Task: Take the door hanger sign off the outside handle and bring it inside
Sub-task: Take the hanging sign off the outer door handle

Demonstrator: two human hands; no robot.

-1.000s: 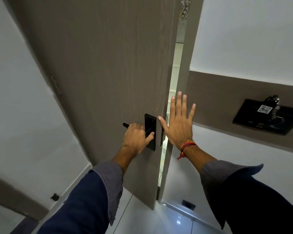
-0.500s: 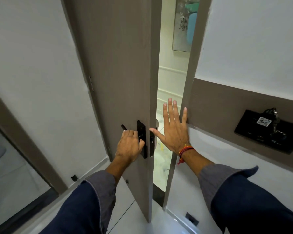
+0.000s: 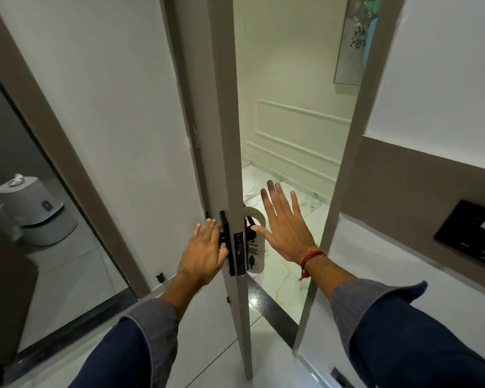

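While the door (image 3: 224, 135) stands edge-on to the camera, its narrow edge splits the view: room side to the left of it, corridor side to the right.

Left hand (image 3: 203, 252): on the room side of the door, fingers curled around the black inside handle (image 3: 223, 238), thumb pressed near the black lock plate (image 3: 239, 253) on the door edge. Firm grasp on the handle, nothing else in it.

Right hand (image 3: 284, 228): on the corridor side of the door, palm flat and fingers spread wide, holding nothing. Thumb tip reaches toward the door and sits at or just touching the sign; contact cannot be settled from this angle. Red thread band on the wrist.

Door hanger sign (image 3: 254, 247): white, hooked over the dark outside handle (image 3: 249, 224) on the corridor face of the door, hanging down just beside the lock plate. Dark print and a small figure on it, too small to read.

Beyond the door: marbled floor (image 3: 280, 273), panelled cream wall, framed picture (image 3: 353, 40) high up. Far left of the door, through another opening, a white lidded bin (image 3: 35, 211). Far right of the door, a black wall panel (image 3: 471, 233) on a brown band.
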